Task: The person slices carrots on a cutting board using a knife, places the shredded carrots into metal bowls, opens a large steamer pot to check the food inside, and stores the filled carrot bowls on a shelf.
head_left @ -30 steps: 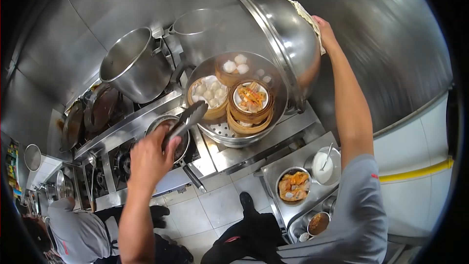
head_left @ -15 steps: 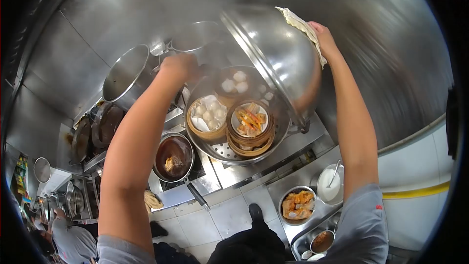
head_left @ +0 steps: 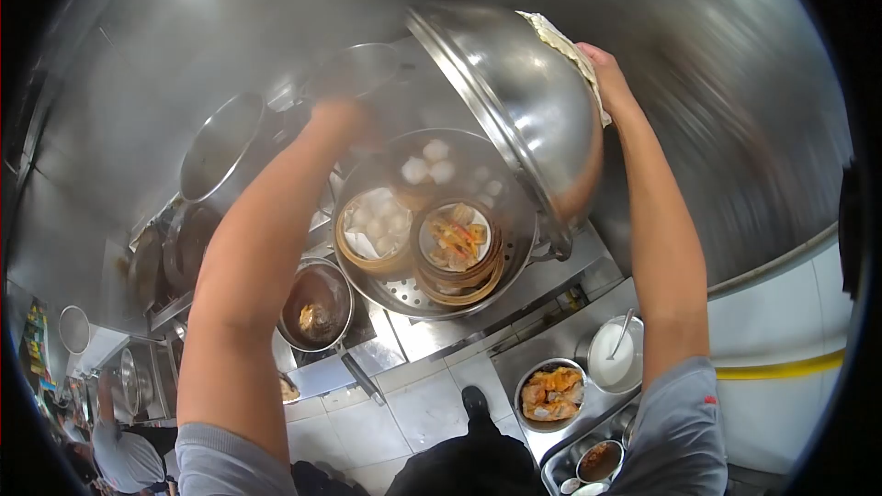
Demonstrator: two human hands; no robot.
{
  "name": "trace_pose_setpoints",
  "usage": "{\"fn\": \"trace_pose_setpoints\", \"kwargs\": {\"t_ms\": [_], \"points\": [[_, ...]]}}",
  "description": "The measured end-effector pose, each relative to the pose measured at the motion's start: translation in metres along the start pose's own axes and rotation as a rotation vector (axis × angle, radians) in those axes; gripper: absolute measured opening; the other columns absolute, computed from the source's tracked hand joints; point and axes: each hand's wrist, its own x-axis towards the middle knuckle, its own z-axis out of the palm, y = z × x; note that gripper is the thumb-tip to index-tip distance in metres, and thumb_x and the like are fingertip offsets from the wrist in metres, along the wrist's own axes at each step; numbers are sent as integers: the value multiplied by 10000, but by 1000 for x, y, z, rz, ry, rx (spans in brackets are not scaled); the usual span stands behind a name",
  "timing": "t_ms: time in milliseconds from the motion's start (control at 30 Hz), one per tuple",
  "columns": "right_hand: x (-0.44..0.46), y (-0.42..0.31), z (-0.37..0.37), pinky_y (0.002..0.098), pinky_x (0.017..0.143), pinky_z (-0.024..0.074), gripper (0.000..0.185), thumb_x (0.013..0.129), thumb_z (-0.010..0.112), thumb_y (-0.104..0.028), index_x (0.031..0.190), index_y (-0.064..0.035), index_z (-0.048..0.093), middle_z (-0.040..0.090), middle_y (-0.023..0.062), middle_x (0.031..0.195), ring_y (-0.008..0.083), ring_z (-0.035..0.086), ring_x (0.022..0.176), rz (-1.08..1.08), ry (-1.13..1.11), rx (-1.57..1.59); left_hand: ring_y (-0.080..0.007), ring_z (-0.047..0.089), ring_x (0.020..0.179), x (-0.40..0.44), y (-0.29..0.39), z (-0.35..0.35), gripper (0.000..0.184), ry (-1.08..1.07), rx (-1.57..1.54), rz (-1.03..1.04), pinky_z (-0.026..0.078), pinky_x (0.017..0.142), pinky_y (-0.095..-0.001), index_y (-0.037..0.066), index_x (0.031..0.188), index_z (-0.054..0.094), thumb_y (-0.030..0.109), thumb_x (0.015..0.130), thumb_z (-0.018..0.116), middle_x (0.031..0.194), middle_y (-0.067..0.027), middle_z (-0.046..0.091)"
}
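My right hand (head_left: 608,78) is closed on a pale cloth (head_left: 565,50) at the top of a domed steel steamer lid (head_left: 524,83), tilted up on its side. Beneath and left of it, bamboo baskets stand in a perforated steel steamer pan (head_left: 404,294). One holds round white dumplings (head_left: 378,222) on paper; another, stacked, has a plate of orange and yellow food strips (head_left: 457,237). White buns (head_left: 429,165) sit at the back. My left hand (head_left: 342,121) is over the steamer's back left, near a steel pot (head_left: 358,69); steam and blur hide its fingers.
A saucepan of dark sauce (head_left: 317,305) sits on the stove left of the steamer, its handle pointing toward me. At right are a bowl of orange food (head_left: 551,393) and a bowl of white liquid with a spoon (head_left: 614,358). A co-worker (head_left: 129,455) is at lower left.
Steam has thickened around my left hand and the baskets. The view has shifted slightly. The lid stays raised in my right hand.
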Motion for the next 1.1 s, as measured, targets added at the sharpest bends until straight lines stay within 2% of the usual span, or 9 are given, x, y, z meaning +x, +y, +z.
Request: {"fn": "trace_pose_setpoints", "kwargs": {"t_ms": [67,133,267,467,533,567,667,833,1100], "points": [[5,7,-4,245,712,442,294,1066,564,-296,960,-66,713,615,-67,833,44,505,767,26,-40,28,-253,749,935,-15,-6,-8,691,-9,8,-19,591,813,-404,89,1051,788,717,773,716,963,-99,774],[3,9,-6,244,709,441,297,1067,564,-298,954,-66,710,614,-66,836,44,505,766,6,-20,5,-290,730,1061,-30,-19,-12,742,145,-50,-30,581,893,-437,48,1108,764,718,794,706,1107,-143,761],[8,15,-10,243,704,443,294,1072,562,-289,952,-65,709,622,-59,844,45,511,770,-61,-9,-107,-324,706,1129,-82,-36,-37,739,154,-82,-140,565,940,-458,26,1155,742,685,823,699,1183,-181,737],[3,5,2,242,708,450,275,1071,564,-266,960,-61,711,622,-59,844,44,519,775,24,-1,106,-332,722,1079,-106,-66,-30,602,115,-12,-137,577,907,-459,20,1070,772,576,847,710,1097,-181,759],[3,7,1,242,706,448,275,1070,564,-266,958,-62,710,619,-61,840,43,517,773,61,7,147,-295,735,1074,-106,-63,-27,721,70,34,-142,591,888,-442,59,1081,787,722,833,654,1158,-126,760],[7,11,-2,243,707,449,272,1068,564,-264,959,-63,711,618,-62,840,44,517,771,0,-11,71,-295,735,1074,-103,-61,-25,721,68,31,-135,591,888,-442,59,1081,787,722,833,654,1158,-126,760],[12,20,-9,247,711,451,270,1065,564,-266,962,-65,712,618,-63,839,47,519,769,-53,-26,-9,-283,752,991,-89,-53,-24,626,40,42,-103,595,855,-422,77,1027,793,665,851,671,1070,-98,778],[7,12,-2,255,715,454,279,1063,562,-275,952,-68,714,614,-64,829,53,521,765,22,-18,56,-184,705,748,-49,-25,-36,388,-171,10,-97,573,735,-336,100,931,764,478,853,727,829,-20,737],[-1,-4,7,258,708,452,312,1060,577,-331,943,-79,718,624,-61,805,51,517,753,21,0,7,-167,707,751,13,5,-14,430,-191,-32,-18,561,728,-301,130,868,750,553,786,748,847,1,743]]}}
